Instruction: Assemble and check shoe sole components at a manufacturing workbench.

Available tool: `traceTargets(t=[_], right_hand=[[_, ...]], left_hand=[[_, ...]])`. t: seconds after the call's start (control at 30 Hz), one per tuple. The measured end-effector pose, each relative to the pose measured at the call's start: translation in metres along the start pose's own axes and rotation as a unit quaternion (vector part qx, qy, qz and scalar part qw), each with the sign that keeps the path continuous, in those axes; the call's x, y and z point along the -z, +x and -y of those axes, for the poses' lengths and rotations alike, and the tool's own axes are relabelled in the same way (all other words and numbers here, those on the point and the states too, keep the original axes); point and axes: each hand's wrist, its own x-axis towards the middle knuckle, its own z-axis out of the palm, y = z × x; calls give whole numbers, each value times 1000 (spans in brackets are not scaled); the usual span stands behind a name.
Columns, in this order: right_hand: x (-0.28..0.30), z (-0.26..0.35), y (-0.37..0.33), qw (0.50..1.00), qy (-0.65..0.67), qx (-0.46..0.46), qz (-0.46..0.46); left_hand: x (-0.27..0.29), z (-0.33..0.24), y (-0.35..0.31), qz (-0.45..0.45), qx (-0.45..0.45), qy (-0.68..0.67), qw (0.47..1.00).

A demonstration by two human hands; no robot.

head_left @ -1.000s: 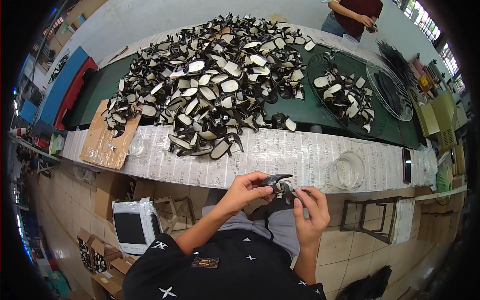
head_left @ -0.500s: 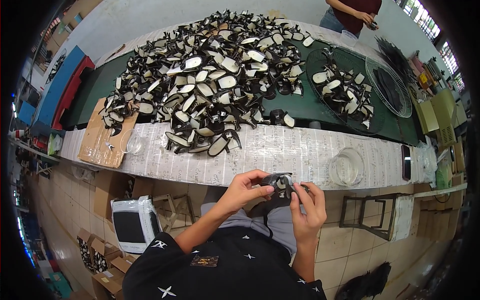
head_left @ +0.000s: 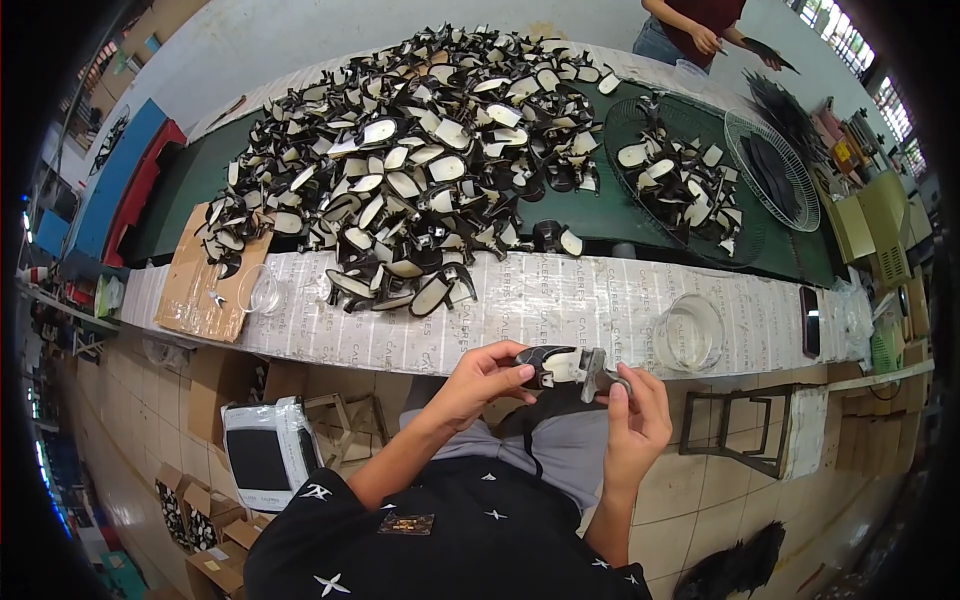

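Observation:
My left hand is closed around the left end of a black shoe heel piece with a cream inner face, held over my lap just in front of the table edge. At the piece's right end my right hand pinches a grey, curved strip between thumb and fingers. Whether strip and heel piece are joined I cannot tell. Beyond my hands, a large heap of similar black-and-cream heel pieces covers the middle of the green table surface.
A clear plastic tub and a phone lie to the right. Wire baskets hold heel pieces and flat black pieces. Left are cardboard and a clear cup. Across the table stands another person.
My right hand has moved slightly right and down, away from my left. The heel piece has turned, showing its cream face and the grey strip. The other person now holds out a flat black piece.

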Motion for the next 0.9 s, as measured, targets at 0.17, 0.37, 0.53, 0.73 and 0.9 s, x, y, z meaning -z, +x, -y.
traceTargets(t=[0.17,0.37,0.53,0.73,0.9], right_hand=[[4,1,2,994,87,-65,-2],[2,8,2,998,26,-23,52],[-2,8,5,997,-6,8,77],[-6,11,6,994,-67,34,80],[-5,9,4,993,-96,36,57]], left_hand=[[3,0,1,14,24,-40,999],[1,1,2,13,23,-40,999],[1,2,3,16,8,-8,1000],[-1,1,4,14,-2,19,1000],[2,1,3,9,-1,28,1000]])
